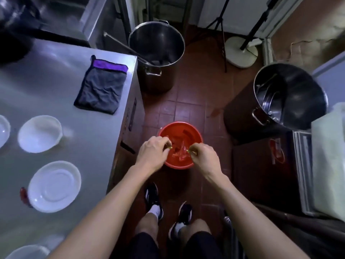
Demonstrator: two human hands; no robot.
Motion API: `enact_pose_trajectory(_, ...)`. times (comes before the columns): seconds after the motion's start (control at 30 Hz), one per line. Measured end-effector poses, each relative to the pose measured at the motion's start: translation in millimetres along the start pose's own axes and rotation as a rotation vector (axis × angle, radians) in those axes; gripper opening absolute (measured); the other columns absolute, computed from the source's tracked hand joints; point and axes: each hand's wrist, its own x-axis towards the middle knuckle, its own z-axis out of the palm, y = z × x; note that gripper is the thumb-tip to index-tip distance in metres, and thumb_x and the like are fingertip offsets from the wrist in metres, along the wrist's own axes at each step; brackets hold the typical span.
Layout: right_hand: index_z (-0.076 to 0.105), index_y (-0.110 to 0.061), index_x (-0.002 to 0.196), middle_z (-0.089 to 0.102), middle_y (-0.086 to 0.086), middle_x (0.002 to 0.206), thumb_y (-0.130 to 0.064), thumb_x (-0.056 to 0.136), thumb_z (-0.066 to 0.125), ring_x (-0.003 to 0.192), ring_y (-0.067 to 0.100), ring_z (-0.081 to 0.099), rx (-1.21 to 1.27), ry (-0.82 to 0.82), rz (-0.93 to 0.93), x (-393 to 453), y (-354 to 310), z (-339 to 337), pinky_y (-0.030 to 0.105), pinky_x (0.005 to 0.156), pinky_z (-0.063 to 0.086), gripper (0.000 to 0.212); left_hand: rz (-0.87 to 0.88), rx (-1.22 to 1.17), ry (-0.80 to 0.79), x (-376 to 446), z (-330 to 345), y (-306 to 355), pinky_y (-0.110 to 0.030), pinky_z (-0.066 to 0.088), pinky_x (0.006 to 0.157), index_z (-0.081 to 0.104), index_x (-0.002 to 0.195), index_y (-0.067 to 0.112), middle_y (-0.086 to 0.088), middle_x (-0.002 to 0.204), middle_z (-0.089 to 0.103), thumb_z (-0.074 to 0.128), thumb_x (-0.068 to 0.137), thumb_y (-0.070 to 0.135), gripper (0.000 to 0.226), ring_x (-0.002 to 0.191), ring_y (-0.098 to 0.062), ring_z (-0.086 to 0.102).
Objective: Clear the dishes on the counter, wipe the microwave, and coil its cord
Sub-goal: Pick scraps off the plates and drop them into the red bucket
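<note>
Both hands, left (152, 151) and right (202, 158), hang over the red bucket (180, 146) on the floor, each pinching a small yellowish scrap. Dishes wait on the counter (104, 128) to the left; the plate (54, 186) lies nearest the left hand.

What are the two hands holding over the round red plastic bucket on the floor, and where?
Each hand pinches a small yellowish scrap at its fingertips: left hand, right hand, both above the red bucket. What the scraps are cannot be told.
</note>
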Motion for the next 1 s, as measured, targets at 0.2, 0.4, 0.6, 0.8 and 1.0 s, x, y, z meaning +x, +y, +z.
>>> enact_pose_trajectory(0.2, 0.072, -0.019, 0.098, 0.071, 0.001, 0.095, -0.019, 0.089, 0.067, 0.091, 0.022, 0.063, 0.045, -0.055, 0.079, 48, 59, 55, 0.038, 0.078, 0.053, 0.011, -0.042, 0.008, -0.072, 50, 69, -23, -0.033, 0.049, 0.078, 0.061, 0.093, 0.032, 0.017, 0.082, 0.052, 0.071, 0.086, 0.029, 0.012, 0.086, -0.013, 0.055)
enact_pose_trajectory(0.4, 0.07, -0.022, 0.099, 0.069, -0.004, 0.095, -0.021, 0.091, 0.064, 0.09, 0.019, 0.061, 0.071, -0.071, 0.102, 87, 124, 131, 0.037, 0.077, 0.053, 0.01, -0.063, 0.019, -0.119, 97, 158, -53, -0.031, 0.049, 0.077, 0.063, 0.096, 0.033, 0.008, 0.089, 0.055, 0.069, 0.087, 0.03, 0.012, 0.086, -0.015, 0.058)
enact_pose_trajectory(0.6, 0.068, -0.025, 0.102, 0.068, -0.005, 0.097, -0.023, 0.091, 0.064, 0.091, 0.019, 0.061, 0.073, -0.109, 0.085, 112, 176, 210, 0.038, 0.079, 0.052, 0.012, -0.076, 0.041, -0.152, 131, 241, -94, -0.034, 0.048, 0.076, 0.063, 0.096, 0.032, 0.004, 0.086, 0.052, 0.068, 0.086, 0.03, 0.012, 0.087, -0.022, 0.059)
enact_pose_trajectory(0.8, 0.068, -0.022, 0.1, 0.068, -0.003, 0.095, -0.02, 0.09, 0.062, 0.094, 0.023, 0.058, 0.046, -0.105, 0.09, 139, 213, 273, 0.041, 0.079, 0.05, 0.013, -0.074, 0.077, -0.151, 154, 305, -132, -0.031, 0.04, 0.073, 0.064, 0.093, 0.032, 0.004, 0.084, 0.053, 0.069, 0.085, 0.03, 0.009, 0.085, -0.025, 0.06)
enact_pose_trajectory(1.0, 0.07, -0.021, 0.1, 0.07, -0.002, 0.095, -0.019, 0.087, 0.063, 0.091, 0.025, 0.058, 0.01, -0.068, 0.025, 170, 227, 316, 0.043, 0.079, 0.049, 0.015, 0.157, 0.213, -0.119, 175, 341, -156, -0.038, 0.038, 0.08, 0.066, 0.093, 0.024, 0.006, 0.086, 0.067, 0.065, 0.087, 0.024, 0.006, 0.092, -0.023, 0.053)
